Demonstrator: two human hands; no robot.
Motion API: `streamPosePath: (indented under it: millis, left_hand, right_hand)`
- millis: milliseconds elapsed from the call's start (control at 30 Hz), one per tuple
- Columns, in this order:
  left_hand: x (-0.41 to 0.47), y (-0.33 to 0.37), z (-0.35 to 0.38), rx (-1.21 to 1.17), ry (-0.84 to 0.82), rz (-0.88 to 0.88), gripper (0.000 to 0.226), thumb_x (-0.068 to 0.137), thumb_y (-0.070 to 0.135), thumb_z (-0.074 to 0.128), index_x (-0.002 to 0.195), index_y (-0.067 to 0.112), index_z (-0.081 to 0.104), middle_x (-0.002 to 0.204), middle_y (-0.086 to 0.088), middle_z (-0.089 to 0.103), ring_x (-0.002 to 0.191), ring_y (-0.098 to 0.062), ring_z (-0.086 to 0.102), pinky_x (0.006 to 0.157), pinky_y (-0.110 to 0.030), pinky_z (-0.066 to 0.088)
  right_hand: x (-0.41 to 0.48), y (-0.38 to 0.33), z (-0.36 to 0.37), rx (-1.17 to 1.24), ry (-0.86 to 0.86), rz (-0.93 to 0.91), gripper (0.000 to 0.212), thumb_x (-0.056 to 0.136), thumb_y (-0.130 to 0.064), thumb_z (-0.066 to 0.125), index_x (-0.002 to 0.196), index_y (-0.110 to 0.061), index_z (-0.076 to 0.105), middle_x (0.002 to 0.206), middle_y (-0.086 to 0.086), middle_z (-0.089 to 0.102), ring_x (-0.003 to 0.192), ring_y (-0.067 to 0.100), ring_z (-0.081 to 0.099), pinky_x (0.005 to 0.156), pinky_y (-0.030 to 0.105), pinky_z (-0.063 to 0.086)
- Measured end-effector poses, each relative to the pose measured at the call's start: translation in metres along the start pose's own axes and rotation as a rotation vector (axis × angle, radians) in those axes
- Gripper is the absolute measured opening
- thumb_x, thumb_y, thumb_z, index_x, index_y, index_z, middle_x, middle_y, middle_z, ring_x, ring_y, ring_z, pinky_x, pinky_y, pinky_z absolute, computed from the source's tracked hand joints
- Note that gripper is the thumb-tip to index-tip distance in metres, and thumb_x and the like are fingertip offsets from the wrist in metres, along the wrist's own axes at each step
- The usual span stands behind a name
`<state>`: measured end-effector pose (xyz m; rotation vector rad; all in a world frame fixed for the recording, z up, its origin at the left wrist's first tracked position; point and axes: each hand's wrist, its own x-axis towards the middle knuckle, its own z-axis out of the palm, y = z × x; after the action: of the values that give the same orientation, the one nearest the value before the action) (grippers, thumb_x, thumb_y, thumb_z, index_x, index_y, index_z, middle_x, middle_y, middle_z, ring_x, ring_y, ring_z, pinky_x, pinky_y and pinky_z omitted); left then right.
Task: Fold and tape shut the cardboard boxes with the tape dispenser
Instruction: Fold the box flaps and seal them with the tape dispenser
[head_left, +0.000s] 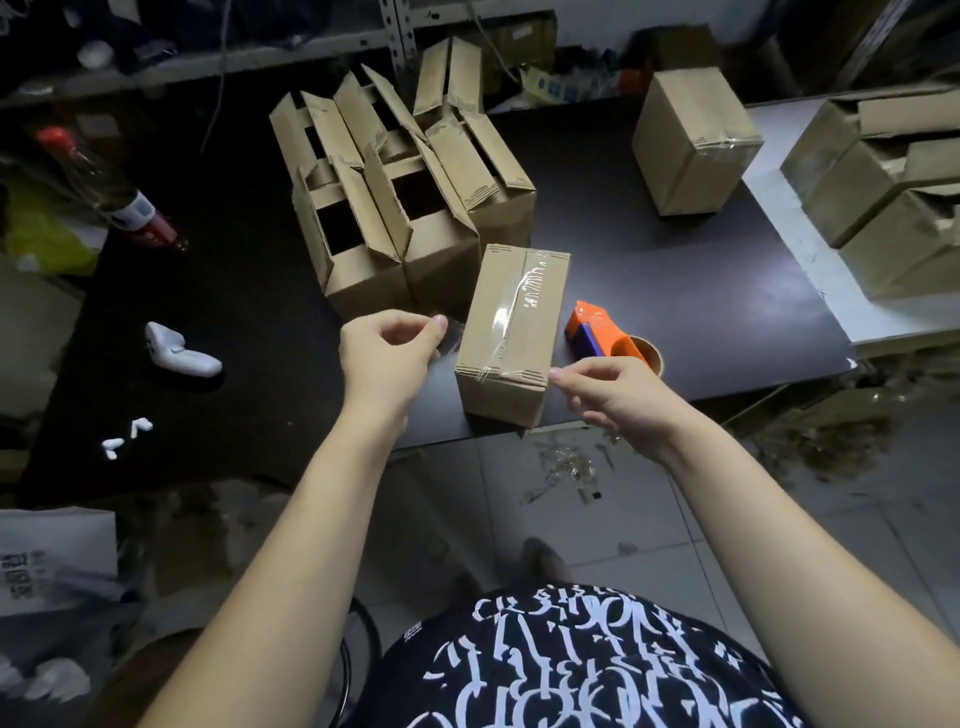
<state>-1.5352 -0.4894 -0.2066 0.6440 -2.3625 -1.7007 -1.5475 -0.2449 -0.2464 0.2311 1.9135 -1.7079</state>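
A closed cardboard box (511, 327) stands at the near edge of the dark table (675, 291), with clear tape along its top seam. A strip of clear tape (454, 335) stretches across the box's near end. My left hand (389, 348) pinches the strip's left end beside the box. My right hand (608, 395) pinches its right end at the box's near right corner. The orange and purple tape dispenser (605, 338) lies on the table just right of the box, with no hand on it.
Several open boxes (395, 208) with raised flaps stand behind the taped one. A closed taped box (693, 140) sits at the back right. More boxes (883, 182) are stacked on a white surface at the right. Tape scraps (566, 467) litter the floor.
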Motion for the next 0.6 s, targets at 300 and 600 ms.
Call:
streamPosePath:
  millis: [300,600]
  left_hand:
    - [-0.006,-0.034,0.022,-0.048,0.062,-0.091,0.018,0.09,0.022,0.08,0.073,0.016,0.08,0.066,0.001,0.074,0.071,-0.009,0.071,0.07,-0.021,0.053]
    - [0.004,-0.049,0.025,-0.097,0.122,-0.181,0.01,0.088,0.022,0.082,0.08,0.018,0.081,0.066,0.0,0.074,0.068,-0.011,0.071,0.067,-0.024,0.053]
  right_hand:
    - [-0.01,-0.003,0.0,-0.046,0.175,0.019,0.018,0.095,-0.035,0.074,0.094,-0.018,0.08,0.08,-0.007,0.076,0.079,0.006,0.069,0.061,0.024,0.045]
    - [0.007,-0.012,0.009,-0.175,0.281,-0.04,0.015,0.09,-0.031,0.081,0.084,-0.017,0.082,0.079,0.002,0.074,0.079,0.015,0.064,0.069,0.025,0.05]
